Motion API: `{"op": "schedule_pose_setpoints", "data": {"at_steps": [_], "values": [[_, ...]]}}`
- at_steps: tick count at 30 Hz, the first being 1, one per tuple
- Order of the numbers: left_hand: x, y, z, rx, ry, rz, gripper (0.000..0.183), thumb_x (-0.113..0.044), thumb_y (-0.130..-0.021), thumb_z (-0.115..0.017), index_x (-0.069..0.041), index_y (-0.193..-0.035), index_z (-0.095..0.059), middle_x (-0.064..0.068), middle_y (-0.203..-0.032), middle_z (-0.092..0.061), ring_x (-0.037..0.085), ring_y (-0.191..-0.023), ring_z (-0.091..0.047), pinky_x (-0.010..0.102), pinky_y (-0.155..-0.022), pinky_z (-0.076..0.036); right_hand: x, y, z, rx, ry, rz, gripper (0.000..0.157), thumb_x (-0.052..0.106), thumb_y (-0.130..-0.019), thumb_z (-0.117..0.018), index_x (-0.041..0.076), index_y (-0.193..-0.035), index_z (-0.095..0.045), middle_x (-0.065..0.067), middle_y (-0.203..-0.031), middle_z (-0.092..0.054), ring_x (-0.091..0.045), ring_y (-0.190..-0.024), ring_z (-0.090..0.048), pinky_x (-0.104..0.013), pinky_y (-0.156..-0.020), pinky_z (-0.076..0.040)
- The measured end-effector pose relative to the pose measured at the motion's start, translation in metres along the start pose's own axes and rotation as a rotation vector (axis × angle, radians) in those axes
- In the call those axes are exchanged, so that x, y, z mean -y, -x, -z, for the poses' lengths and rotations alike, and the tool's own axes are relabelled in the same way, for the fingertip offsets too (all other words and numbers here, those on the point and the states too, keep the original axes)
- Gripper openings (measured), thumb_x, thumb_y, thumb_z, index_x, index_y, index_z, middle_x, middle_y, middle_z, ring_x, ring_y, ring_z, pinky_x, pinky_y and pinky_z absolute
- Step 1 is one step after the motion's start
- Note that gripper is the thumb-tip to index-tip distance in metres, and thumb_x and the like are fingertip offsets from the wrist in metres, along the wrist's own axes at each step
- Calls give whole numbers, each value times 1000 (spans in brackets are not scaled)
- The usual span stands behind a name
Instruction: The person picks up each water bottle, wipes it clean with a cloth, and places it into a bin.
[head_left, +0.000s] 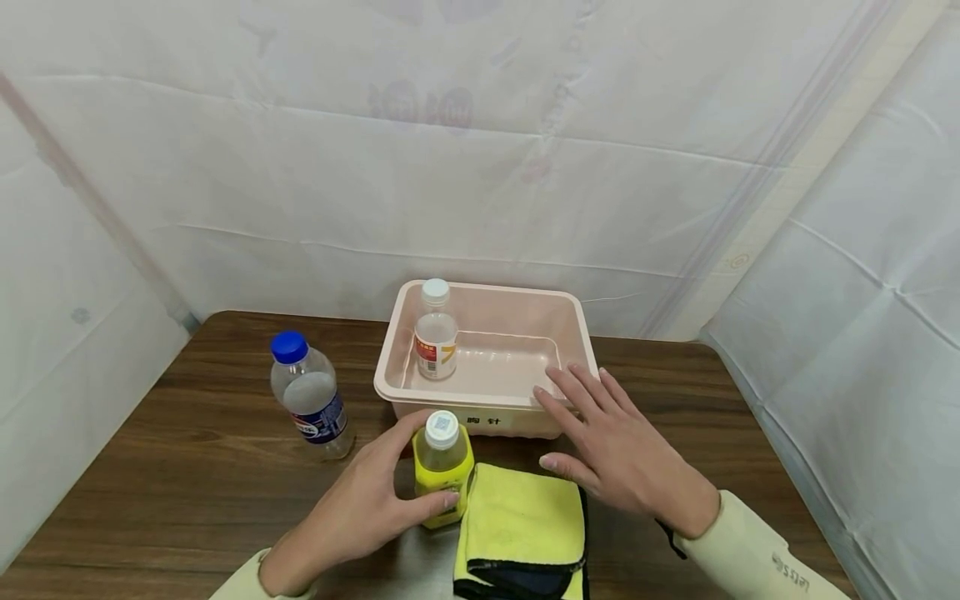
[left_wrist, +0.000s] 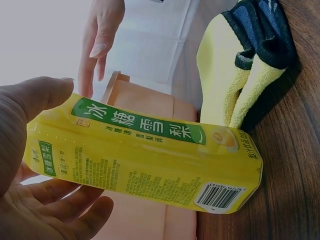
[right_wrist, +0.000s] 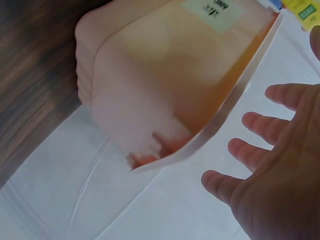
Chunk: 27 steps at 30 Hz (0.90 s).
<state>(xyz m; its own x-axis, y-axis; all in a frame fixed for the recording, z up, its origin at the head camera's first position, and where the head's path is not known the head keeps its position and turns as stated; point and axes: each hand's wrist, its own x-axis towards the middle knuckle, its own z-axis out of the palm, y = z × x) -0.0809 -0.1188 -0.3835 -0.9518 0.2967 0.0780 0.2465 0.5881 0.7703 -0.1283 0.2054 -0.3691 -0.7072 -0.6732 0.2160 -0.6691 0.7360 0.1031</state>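
The left hand (head_left: 363, 498) grips a yellow pear-drink bottle (head_left: 441, 483), long axis upright, cap (head_left: 442, 427) up, before the pink bin (head_left: 517, 312), right hand (head_left: 618, 446) spread near its front-right corner.

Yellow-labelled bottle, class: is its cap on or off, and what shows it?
On: in the head view, a white cap covers the neck of the yellow-labelled bottle.

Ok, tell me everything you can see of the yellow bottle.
The yellow bottle looks plastic, with a white cap on, clear shoulder, and yellow wrap bearing a green panel and barcode. Roughly upright, it's on the near side of the pink bin, beside the yellow cloth. The left hand grips it. Table contact is unclear.
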Motion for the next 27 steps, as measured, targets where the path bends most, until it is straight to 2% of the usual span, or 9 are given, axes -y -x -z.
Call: {"op": "schedule_pose_setpoints", "data": {"at_steps": [4, 9, 18, 24, 27], "values": [[1, 0, -1, 2, 7, 11, 83, -49, -83, -87, -28, -151, -46, -6, -144, -62, 23, -134, -59, 58, -110, -50, -10, -2, 0, -9, -6, -20, 72, 62, -105, -47, 20, -163, -36, -8, -172, -31, -37, -158, -30, -61, -126, -25], [2, 0, -2, -1, 13, 33, 84, -42, -81, -89, -30, -151, -45, -8, -144, -61, 21, -134, -59, 57, -112, -49, -20, -4, 1, 30, -35, -66, 74, 59, -105, -51, 18, -164, -33, -9, -172, -30, -37, -160, -25, -61, -128, -22], [3, 0, -2, -1, 9, 36, 84, -44, -81, -89, -30, -152, -45, -9, -142, -62, 20, -133, -60, 55, -112, -49, -36, -11, 4, 37, -68, -105, 74, 51, -106, -54, 16, -165, -29, -13, -170, -33, -41, -158, -26, -61, -127, -25], [2, 0, -2, -2, 9, 24, 84, -42, -82, -89, -28, -152, -45, -9, -142, -62, 19, -131, -60, 54, -111, -50, -50, -18, 3, 41, -167, -149, 69, 40, -108, -54, 4, -162, -33, -20, -168, -33, -42, -157, -27, -56, -128, -26], [1, 0, -2, 5, 14, 22, 83, -44, -82, -89, -28, -151, -46, -8, -142, -62, 18, -132, -60, 54, -111, -50, -56, -20, 2, 44, -217, -182, 66, 39, -110, -52, 3, -162, -33, -21, -168, -32, -43, -156, -29, -58, -126, -30]]}}
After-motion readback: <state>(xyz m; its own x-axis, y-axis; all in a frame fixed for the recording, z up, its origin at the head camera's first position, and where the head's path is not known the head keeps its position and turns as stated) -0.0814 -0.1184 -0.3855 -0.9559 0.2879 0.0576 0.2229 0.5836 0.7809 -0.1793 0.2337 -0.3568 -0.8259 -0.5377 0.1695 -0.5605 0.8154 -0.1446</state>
